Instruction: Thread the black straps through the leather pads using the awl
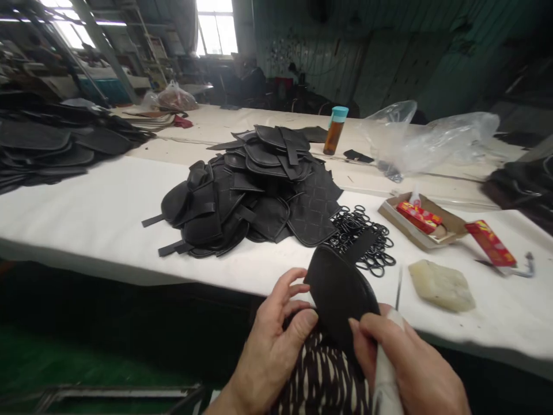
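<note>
A black leather-like flap piece [339, 288] with a stitched, rounded edge is tilted up above my lap. A black strap [360, 246] sticks out from its upper right. My right hand [410, 357] pinches the lower right edge between thumb and finger. The same hand also grips a white-wrapped handle [385, 380]; a thin metal spike [398, 288] rises just beyond the knuckles. White tape covers part of one finger. At the left edge of the piece, my left hand [276, 334] has its fingers curved and apart, the tips at the edge.
A heap of similar black pieces [259, 190] lies mid-table, beside black metal rings [371, 242]. To the right are an open cardboard box [425, 222], a red packet [492, 245] and a yellowish block [441, 285]. Behind stand a bottle [334, 132] and clear plastic bags [444, 141].
</note>
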Demonstrator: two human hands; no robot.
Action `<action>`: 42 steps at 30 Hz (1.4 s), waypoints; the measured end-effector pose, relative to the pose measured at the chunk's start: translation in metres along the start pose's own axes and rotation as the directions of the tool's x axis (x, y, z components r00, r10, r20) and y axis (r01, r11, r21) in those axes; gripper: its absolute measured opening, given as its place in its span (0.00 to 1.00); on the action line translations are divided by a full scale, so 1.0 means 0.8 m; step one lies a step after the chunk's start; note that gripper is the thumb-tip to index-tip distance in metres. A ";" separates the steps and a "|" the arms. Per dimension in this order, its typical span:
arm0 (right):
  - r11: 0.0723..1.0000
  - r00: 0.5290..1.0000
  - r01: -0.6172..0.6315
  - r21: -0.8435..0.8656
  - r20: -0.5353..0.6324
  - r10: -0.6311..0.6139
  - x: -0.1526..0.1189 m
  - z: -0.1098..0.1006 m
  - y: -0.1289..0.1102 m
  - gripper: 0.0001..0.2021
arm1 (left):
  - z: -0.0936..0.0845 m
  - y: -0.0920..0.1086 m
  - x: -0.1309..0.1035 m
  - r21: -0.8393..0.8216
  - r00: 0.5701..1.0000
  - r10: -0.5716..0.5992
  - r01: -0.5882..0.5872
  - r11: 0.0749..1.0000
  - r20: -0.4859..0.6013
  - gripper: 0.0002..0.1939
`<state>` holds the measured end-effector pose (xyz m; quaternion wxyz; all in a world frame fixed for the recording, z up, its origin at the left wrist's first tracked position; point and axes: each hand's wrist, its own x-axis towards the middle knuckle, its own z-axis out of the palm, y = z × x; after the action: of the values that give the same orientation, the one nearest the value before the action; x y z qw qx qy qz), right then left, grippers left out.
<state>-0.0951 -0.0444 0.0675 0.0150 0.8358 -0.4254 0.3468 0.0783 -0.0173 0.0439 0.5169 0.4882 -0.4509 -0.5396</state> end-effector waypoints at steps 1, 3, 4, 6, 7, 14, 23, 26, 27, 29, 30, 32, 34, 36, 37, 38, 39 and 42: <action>0.996 0.996 0.082 -0.037 0.039 -0.081 0.000 -0.006 0.000 0.04 | 0.006 0.003 0.005 -0.125 0.994 -0.069 0.078 0.989 0.080 0.28; 0.981 0.976 0.190 -0.045 0.115 -0.184 -0.002 -0.007 -0.005 0.04 | 0.016 0.005 0.013 -0.332 0.966 -0.116 0.191 0.924 0.233 0.31; 0.981 0.974 0.192 -0.027 0.128 -0.187 -0.005 -0.003 -0.009 0.06 | 0.021 0.004 0.016 -0.399 0.948 -0.120 0.237 0.886 0.296 0.31; 0.991 0.987 0.133 0.031 0.082 -0.135 -0.012 0.013 -0.015 0.11 | 0.026 0.002 0.019 -0.454 0.925 -0.148 0.305 0.837 0.349 0.30; 0.992 0.993 0.106 0.075 0.039 -0.109 -0.015 0.023 -0.018 0.14 | 0.027 0.001 0.020 -0.455 0.922 -0.178 0.329 0.828 0.344 0.28; 0.927 0.977 0.212 0.308 -0.031 -0.213 -0.012 0.049 -0.013 0.20 | 0.019 0.004 0.023 -0.463 0.958 -0.212 0.278 0.841 0.191 0.19; 0.988 0.984 0.006 0.157 -0.178 0.022 -0.013 0.007 0.010 0.02 | -0.008 -0.009 0.044 -0.479 0.890 -0.409 0.453 0.752 0.200 0.14; 0.959 0.975 -0.206 0.196 -0.040 0.218 -0.018 0.012 0.042 0.09 | -0.011 -0.020 0.054 -0.377 0.883 -0.414 0.468 0.799 0.220 0.15; 0.934 0.961 -0.276 0.227 0.042 0.274 -0.020 0.016 0.049 0.08 | -0.011 -0.022 0.057 -0.324 0.883 -0.411 0.466 0.823 0.224 0.16; 0.861 0.917 -0.397 0.316 0.170 0.361 -0.024 0.024 0.056 0.06 | -0.007 -0.022 0.060 -0.194 0.884 -0.403 0.450 0.872 0.237 0.15; 0.824 0.899 -0.436 0.362 0.205 0.386 -0.027 0.028 0.056 0.05 | -0.004 -0.020 0.060 -0.114 0.889 -0.393 0.427 0.897 0.234 0.14; 0.818 0.903 -0.429 0.384 0.173 0.392 -0.031 0.036 0.053 0.07 | 0.001 -0.013 0.059 0.047 0.910 -0.352 0.350 0.935 0.220 0.12; 0.893 0.942 -0.334 0.303 0.059 0.332 -0.034 0.044 0.051 0.07 | 0.005 -0.005 0.058 0.170 0.929 -0.299 0.265 0.949 0.217 0.11; 0.929 0.961 -0.272 0.252 0.017 0.277 -0.037 0.050 0.052 0.08 | 0.007 -0.002 0.057 0.246 0.931 -0.268 0.208 0.947 0.246 0.11; 0.922 0.960 -0.276 0.271 0.030 0.279 -0.038 0.053 0.053 0.09 | 0.007 -0.003 0.057 0.286 0.935 -0.253 0.179 0.942 0.249 0.11; 0.901 0.953 -0.300 0.312 0.059 0.297 -0.038 0.054 0.054 0.09 | 0.008 -0.005 0.057 0.339 0.952 -0.210 0.126 0.932 0.224 0.10; 0.874 0.945 -0.326 0.362 0.085 0.317 -0.038 0.055 0.055 0.10 | 0.008 -0.008 0.058 0.407 0.976 -0.125 0.043 0.912 0.177 0.08; 0.831 0.947 -0.321 0.454 0.125 0.297 -0.033 0.054 0.054 0.08 | 0.010 -0.018 0.061 0.647 0.955 0.284 -0.272 0.712 0.089 0.13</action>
<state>-0.1124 -0.0675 0.0073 -0.2538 0.7429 -0.4587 0.4162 0.0691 -0.0650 0.0278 0.3931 0.5685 -0.6742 -0.2602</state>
